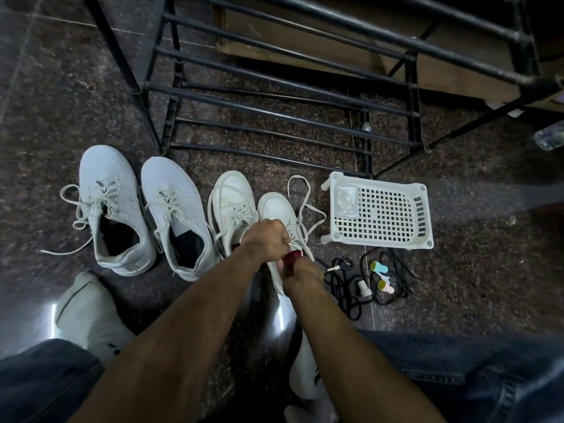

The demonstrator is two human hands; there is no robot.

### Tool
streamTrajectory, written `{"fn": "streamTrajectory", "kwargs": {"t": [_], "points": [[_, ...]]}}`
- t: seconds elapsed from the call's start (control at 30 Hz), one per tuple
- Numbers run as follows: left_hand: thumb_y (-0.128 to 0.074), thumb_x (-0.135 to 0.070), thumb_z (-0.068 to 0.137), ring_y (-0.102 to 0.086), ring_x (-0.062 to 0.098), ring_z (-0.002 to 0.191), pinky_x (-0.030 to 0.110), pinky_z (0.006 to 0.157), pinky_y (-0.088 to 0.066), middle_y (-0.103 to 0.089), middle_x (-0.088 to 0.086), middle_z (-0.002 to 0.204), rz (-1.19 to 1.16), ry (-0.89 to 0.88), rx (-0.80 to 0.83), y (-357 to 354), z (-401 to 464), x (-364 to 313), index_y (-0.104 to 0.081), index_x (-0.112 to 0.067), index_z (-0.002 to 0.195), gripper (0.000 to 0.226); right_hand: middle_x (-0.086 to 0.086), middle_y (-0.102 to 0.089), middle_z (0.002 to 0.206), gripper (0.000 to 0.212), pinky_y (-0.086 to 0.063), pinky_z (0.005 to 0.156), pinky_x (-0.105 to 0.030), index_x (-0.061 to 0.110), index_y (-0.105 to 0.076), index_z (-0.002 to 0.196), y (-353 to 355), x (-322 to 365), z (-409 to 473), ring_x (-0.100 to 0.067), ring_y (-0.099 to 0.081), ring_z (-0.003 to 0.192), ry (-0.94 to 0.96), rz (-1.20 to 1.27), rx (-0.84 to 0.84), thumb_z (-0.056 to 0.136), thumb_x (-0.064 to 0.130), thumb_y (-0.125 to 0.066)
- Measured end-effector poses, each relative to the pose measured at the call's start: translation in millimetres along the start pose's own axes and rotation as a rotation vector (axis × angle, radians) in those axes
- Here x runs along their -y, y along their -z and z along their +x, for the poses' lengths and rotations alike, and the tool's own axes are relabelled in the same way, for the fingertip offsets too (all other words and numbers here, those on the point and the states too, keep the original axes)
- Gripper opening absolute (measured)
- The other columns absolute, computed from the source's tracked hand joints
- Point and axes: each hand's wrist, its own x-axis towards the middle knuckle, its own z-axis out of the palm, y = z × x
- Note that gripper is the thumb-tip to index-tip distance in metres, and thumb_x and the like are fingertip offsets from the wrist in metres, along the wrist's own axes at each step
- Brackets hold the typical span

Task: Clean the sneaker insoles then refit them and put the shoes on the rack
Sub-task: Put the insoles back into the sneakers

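Left hand (268, 239) gripping sneaker (279, 215) tongue, right hand (303, 274) pinching red insole (294, 257), basket (396, 241) holding plastic (346, 198)

four sneakers (171, 209) before rack (274, 96), basket (381, 210) at right

Dim indoor light, glare patches on the polished floor (55, 319), edges blurred and bowed by wide-angle lens.

The floor (61, 96) is polished speckled stone, glossy where light glares. The rack (274, 114) is black metal tubing with a dull sheen. The sneakers (171, 209) look matt white, with cloth laces. The basket (381, 212) is smooth perforated white plastic. The trousers (488, 377) are denim.
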Motion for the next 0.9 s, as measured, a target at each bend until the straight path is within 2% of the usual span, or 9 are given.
{"fn": "streamTrajectory", "kwargs": {"t": [0.1, 0.17, 0.27, 0.33, 0.4, 0.5, 0.6, 0.73, 0.9], "points": [[-0.069, -0.034, 0.083, -0.064, 0.017, 0.104, 0.024, 0.079, -0.044, -0.069, -0.008, 0.116, -0.012, 0.001, 0.008, -1, 2, 2, -0.073, -0.029, 0.107, 0.024, -0.013, -0.057, 0.079, 0.017, -0.057, 0.053, -0.035, 0.005, -0.057, 0.087, -5, 5, -5, -0.025, -0.060, 0.061, -0.007, 0.058, -0.089, 0.095, -0.004, -0.046], [-0.069, -0.034, 0.084, -0.064, 0.019, 0.105, 0.024, 0.080, -0.045, -0.070, -0.007, 0.116, -0.007, -0.004, 0.005, -1, 1, 2, -0.073, -0.030, 0.107, 0.024, -0.015, -0.059, 0.087, 0.015, -0.056, 0.048, -0.035, 0.004, -0.056, 0.087, 0, 5, -9, -0.026, -0.059, 0.068, 0.009, -0.028, -0.056, 0.096, -0.002, -0.046], [-0.067, -0.033, 0.085, -0.064, 0.020, 0.106, 0.025, 0.082, -0.046, -0.069, -0.006, 0.117, 0.019, -0.015, -0.022, -1, -1, 1, -0.073, -0.030, 0.108, 0.024, -0.011, -0.066, 0.084, 0.009, -0.056, 0.046, -0.034, 0.007, -0.066, 0.088, 19, 0, -14, -0.022, -0.064, 0.070, 0.230, -0.453, -0.017, 0.092, 0.011, -0.059], [-0.067, -0.033, 0.085, -0.064, 0.019, 0.105, 0.025, 0.082, -0.045, -0.069, -0.007, 0.116, 0.024, -0.016, -0.029, -1, -2, 1, -0.073, -0.030, 0.108, 0.023, -0.013, -0.071, 0.084, 0.019, -0.059, 0.062, -0.043, 0.010, -0.074, 0.094, 36, 0, -10, -0.028, -0.068, 0.075, 0.518, -0.837, -0.118, 0.090, 0.024, -0.063], [-0.068, -0.033, 0.084, -0.064, 0.019, 0.105, 0.025, 0.080, -0.045, -0.070, -0.007, 0.116, 0.011, -0.008, -0.027, 0, -2, 1, -0.073, -0.031, 0.107, 0.023, -0.014, -0.073, 0.089, 0.022, -0.057, 0.074, -0.040, 0.016, -0.075, 0.098, 50, 5, -10, -0.034, -0.068, 0.083, 0.683, -1.141, -0.188, 0.087, 0.030, -0.064], [-0.068, -0.033, 0.084, -0.064, 0.019, 0.104, 0.023, 0.076, -0.041, -0.069, -0.008, 0.116, 0.006, -0.012, -0.031, -1, -4, 0, -0.073, -0.031, 0.108, 0.024, -0.008, -0.075, 0.086, 0.021, -0.059, 0.071, -0.041, 0.023, -0.077, 0.096, 56, 15, -10, -0.030, -0.070, 0.076, 0.638, -1.252, -0.122, 0.079, 0.021, -0.064], [-0.068, -0.033, 0.085, -0.065, 0.018, 0.102, 0.023, 0.074, -0.040, -0.070, -0.008, 0.115, 0.008, -0.011, -0.046, -1, -5, 0, -0.073, -0.031, 0.107, 0.023, -0.006, -0.075, 0.094, 0.029, -0.057, 0.079, -0.034, 0.026, -0.076, 0.098, 50, 20, -10, -0.028, -0.070, 0.086, 0.686, -1.404, -0.125, 0.079, 0.013, -0.059], [-0.069, -0.035, 0.084, -0.065, 0.018, 0.102, 0.023, 0.075, -0.040, -0.070, -0.008, 0.114, 0.000, -0.009, -0.042, -2, -4, 1, -0.073, -0.031, 0.107, 0.023, -0.011, -0.069, 0.108, 0.027, -0.051, 0.082, -0.033, 0.026, -0.073, 0.105, 43, 15, -6, -0.034, -0.064, 0.103, 0.716, -1.625, -0.104, 0.084, 0.018, -0.056], [-0.068, -0.036, 0.084, -0.064, 0.018, 0.104, 0.023, 0.078, -0.042, -0.069, -0.008, 0.115, -0.015, 0.000, -0.045, -2, -2, 2, -0.073, -0.032, 0.107, 0.023, -0.013, -0.066, 0.116, 0.027, -0.048, 0.085, -0.035, 0.016, -0.063, 0.112, 27, 16, -1, -0.034, -0.063, 0.107, 0.757, -1.901, -0.069, 0.092, 0.026, -0.048]]}}
